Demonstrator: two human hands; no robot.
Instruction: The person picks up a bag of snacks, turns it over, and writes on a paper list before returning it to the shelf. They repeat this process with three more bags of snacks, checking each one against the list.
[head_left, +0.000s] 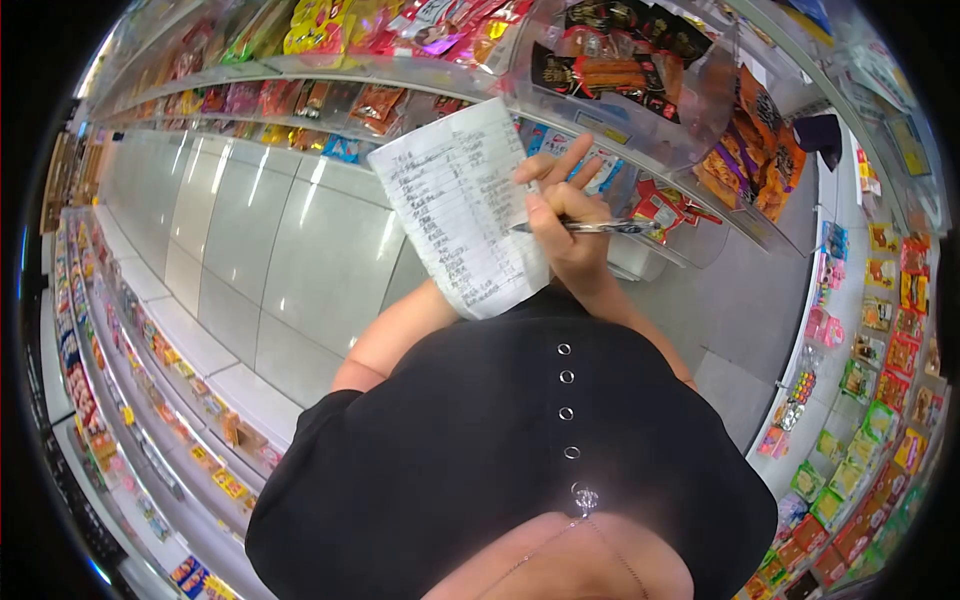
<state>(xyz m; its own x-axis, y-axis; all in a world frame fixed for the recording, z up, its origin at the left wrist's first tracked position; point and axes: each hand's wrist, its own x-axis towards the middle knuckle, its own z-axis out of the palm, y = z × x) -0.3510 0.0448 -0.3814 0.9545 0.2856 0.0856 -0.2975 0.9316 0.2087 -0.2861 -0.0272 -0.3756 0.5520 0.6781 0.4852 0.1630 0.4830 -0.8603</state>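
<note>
A white sheet of paper [455, 215] with rows of handwriting is held up in front of my chest. My left forearm [400, 325] runs behind it and supports it from below, with the hand itself hidden by the sheet. At the paper's right edge, my right hand [572, 225] is closed on a pen [625, 227], thumb and index finger pinching it. The pen lies nearly level, its tip over the right part of the writing. Other fingers of this hand stretch upward past the edge of the sheet.
Ahead, a shelf holds bagged snacks [610, 75], with orange packets [755, 150] hanging at its right end. Tiered shelves of small packets [190, 375] curve along the left. More colourful packets [880, 400] line the right. Grey floor tiles [320, 230] lie between the shelves.
</note>
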